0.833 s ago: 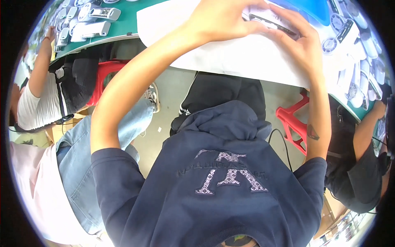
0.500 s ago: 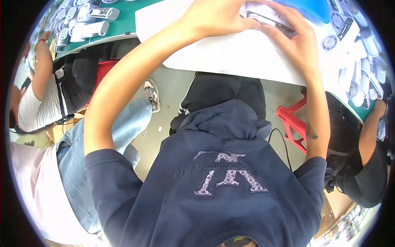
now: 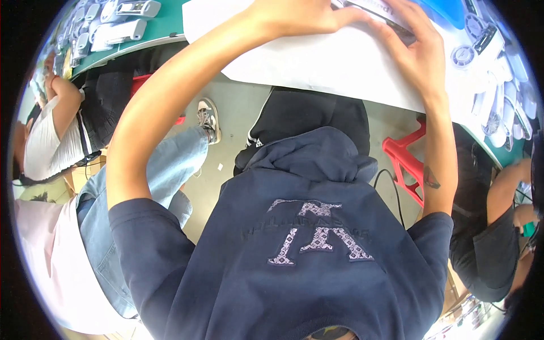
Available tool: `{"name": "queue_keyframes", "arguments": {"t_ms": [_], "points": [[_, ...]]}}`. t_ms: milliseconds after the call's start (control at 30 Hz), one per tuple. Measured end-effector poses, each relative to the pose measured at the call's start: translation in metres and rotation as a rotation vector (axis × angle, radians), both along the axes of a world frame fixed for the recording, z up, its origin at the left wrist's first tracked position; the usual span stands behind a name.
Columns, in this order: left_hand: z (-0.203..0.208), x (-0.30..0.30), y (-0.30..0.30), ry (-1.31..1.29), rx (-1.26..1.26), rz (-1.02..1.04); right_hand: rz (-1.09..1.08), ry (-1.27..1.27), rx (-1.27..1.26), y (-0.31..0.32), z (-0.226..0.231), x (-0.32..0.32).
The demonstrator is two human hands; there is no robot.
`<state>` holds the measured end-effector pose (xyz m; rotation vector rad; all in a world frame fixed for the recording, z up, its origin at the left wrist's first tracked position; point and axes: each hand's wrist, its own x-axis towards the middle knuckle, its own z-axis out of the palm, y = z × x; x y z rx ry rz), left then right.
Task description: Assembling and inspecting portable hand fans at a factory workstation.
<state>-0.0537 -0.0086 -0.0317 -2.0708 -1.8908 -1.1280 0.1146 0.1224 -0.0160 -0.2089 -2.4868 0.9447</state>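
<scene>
At the top of the head view, a white oblong thing (image 3: 371, 8) with a dark lower edge and some print lies between my two hands. Its exact kind is unclear, and the frame's upper edge cuts off part of it. My left hand (image 3: 306, 17) grips its left end, the thumb stretched along the near side; the other fingers are mostly out of view. Around its right end curls my right hand (image 3: 416, 51), thumb and fingers on either side. Under both hands spreads a white sheet (image 3: 317, 68) that covers the table's near edge.
White handheld devices (image 3: 127, 31) crowd the green table (image 3: 167, 22) at left; more white parts (image 3: 501, 85) are heaped at right. A blue container (image 3: 445, 11) stands beyond my right hand. Co-workers sit on both sides. A red stool (image 3: 405, 164) stands below the table.
The view has shifted slightly, and the oblong thing and both hands sit higher in the picture, with less of the thing visible. At right, a co-worker's arm has moved off the table edge.
</scene>
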Motion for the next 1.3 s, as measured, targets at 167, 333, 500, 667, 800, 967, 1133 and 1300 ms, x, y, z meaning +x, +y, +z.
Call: {"name": "queue_keyframes", "arguments": {"t_ms": [167,333,500,667,800,967,1133,1300], "points": [[0.012,0.004,-0.004,-0.005,-0.160,0.028,0.044,-0.034,0.111,0.003,-0.002,0.002],[0.014,0.003,0.001,-0.023,-0.217,0.057,0.029,0.020,0.177,0.011,-0.022,-0.005],[0.017,0.002,0.008,0.038,-0.122,0.029,-0.007,0.061,0.215,0.013,-0.018,-0.005],[0.020,-0.005,-0.006,0.045,-0.177,0.158,0.059,0.005,0.105,0.020,0.001,-0.007],[0.045,-0.002,-0.027,-0.180,0.147,0.270,-0.069,0.175,-0.057,0.053,-0.024,0.016],[0.029,-0.017,-0.055,-0.669,0.454,0.212,-0.098,-0.065,0.396,0.035,-0.025,0.001],[0.027,0.021,-0.053,-0.943,0.315,0.178,-0.170,-0.158,0.493,0.029,-0.031,-0.012],[0.022,0.036,-0.043,-1.010,0.050,0.221,-0.178,-0.045,0.381,0.036,-0.030,-0.017]]}}
